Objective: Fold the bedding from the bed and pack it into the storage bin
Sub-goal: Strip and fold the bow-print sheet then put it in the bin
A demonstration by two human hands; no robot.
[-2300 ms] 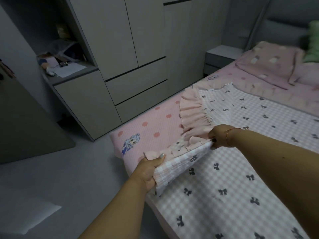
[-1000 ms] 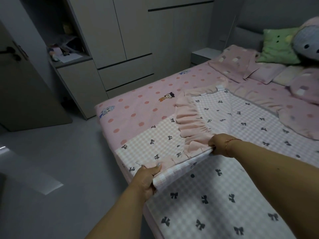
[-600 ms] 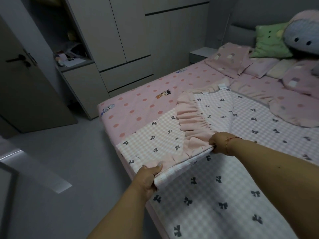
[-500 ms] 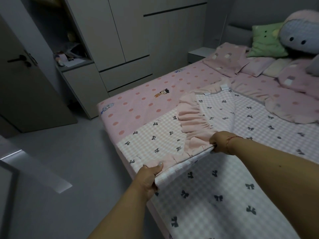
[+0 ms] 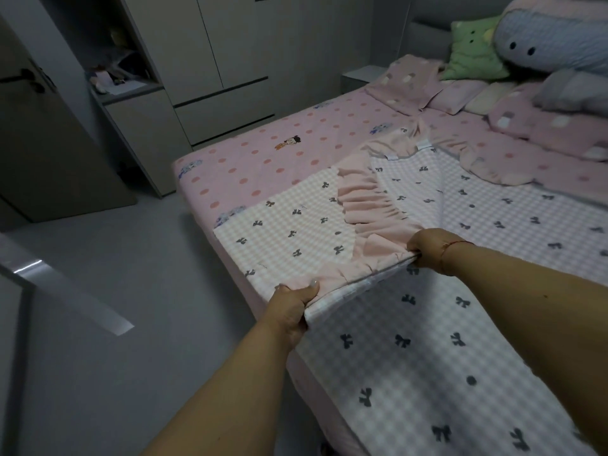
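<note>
- Since the earlier frames the checked quilt [image 5: 411, 366] has been drawn across the bed [image 5: 263, 166], baring more of the spotted pink sheet.
- The left hand [image 5: 292, 302] pinches the frilled edge at the bed's corner; the right hand [image 5: 431, 246] is curled round the same edge further in.
- Folding looks barely begun: one fold under way, pillows untouched, no storage bin in view.

Both arms reach forward, the right stretched farther than the left. The left hand [image 5: 292, 304] is fisted knuckles-up, thumb on top, pinching a fabric edge. The right hand [image 5: 427, 246] curls over that same edge, a thin red band round its wrist.
</note>
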